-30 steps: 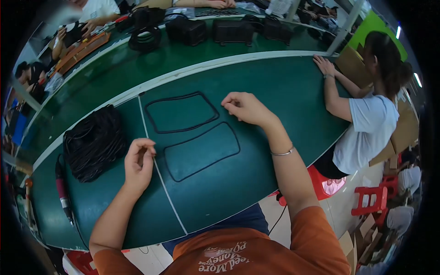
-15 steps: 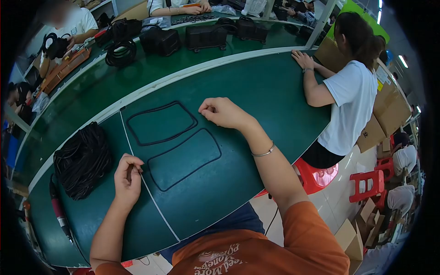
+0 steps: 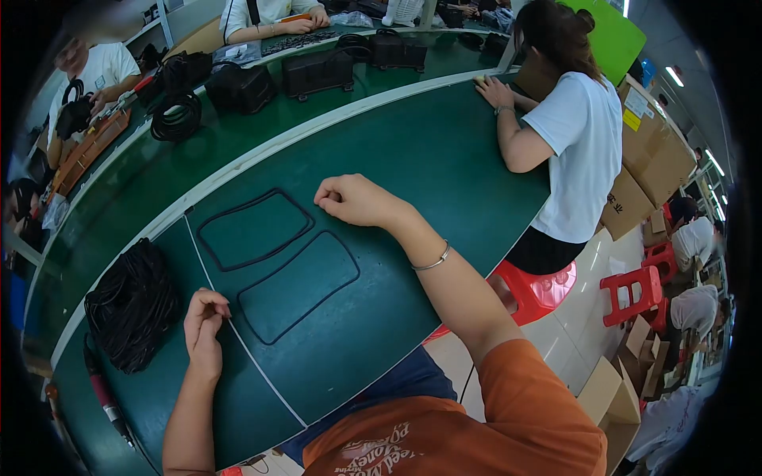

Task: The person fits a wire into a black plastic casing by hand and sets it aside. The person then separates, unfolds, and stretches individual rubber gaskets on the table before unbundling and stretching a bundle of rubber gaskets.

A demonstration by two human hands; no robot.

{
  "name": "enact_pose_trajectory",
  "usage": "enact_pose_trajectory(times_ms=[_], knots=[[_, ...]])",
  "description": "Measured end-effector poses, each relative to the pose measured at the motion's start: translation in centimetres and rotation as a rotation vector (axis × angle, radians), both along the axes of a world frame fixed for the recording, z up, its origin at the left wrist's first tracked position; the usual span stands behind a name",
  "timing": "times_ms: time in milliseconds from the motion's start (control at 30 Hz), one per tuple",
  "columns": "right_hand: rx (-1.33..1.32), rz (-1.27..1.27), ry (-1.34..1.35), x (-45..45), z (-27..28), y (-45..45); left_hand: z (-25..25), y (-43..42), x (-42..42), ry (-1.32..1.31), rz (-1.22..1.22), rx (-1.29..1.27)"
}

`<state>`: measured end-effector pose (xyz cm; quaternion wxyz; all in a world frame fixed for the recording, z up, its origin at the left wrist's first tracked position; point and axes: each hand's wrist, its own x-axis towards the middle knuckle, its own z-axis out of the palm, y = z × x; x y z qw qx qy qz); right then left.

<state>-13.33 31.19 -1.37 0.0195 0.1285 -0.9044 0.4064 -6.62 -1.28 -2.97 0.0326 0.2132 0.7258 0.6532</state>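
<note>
Two thin black rubber rings (image 3: pixel 255 230), one inside or stacked on the other, form a rounded rectangle on the green table (image 3: pixel 381 309). A single black ring (image 3: pixel 317 304), also shaped as a rounded rectangle, lies just nearer to me. My right hand (image 3: pixel 355 201) rests beyond their right side, fingers curled in and thumb pressed to them; I see nothing in it. Left of the single ring, by the white line on the table, is my left hand (image 3: pixel 206 329), its fingers curled, with nothing visible in them. Neither hand touches a ring.
A large bundle of black rings (image 3: pixel 133 305) lies left of my left hand, beside a dark red and black power screwdriver (image 3: pixel 101 389). Black cases (image 3: pixel 317 73) stand on the bench across. A co-worker in a white shirt (image 3: pixel 583 143) leans on the table's right end, by a red stool (image 3: pixel 536 289).
My view has shifted, so the table and things on it appear further left and slightly lower. Both hands keep nearly the same pose, and the rings have not moved on the table.
</note>
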Motion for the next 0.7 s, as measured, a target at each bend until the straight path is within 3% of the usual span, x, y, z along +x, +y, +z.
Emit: enact_pose_trajectory(times_ms=[233,700], knots=[[0.020,0.004,-0.005,0.06,0.15,0.01,0.01,0.30,0.71,-0.065,0.018,0.110],[0.013,-0.013,0.023,0.20,0.28,-0.28,0.54,0.34,0.72,-0.089,-0.031,0.018]])
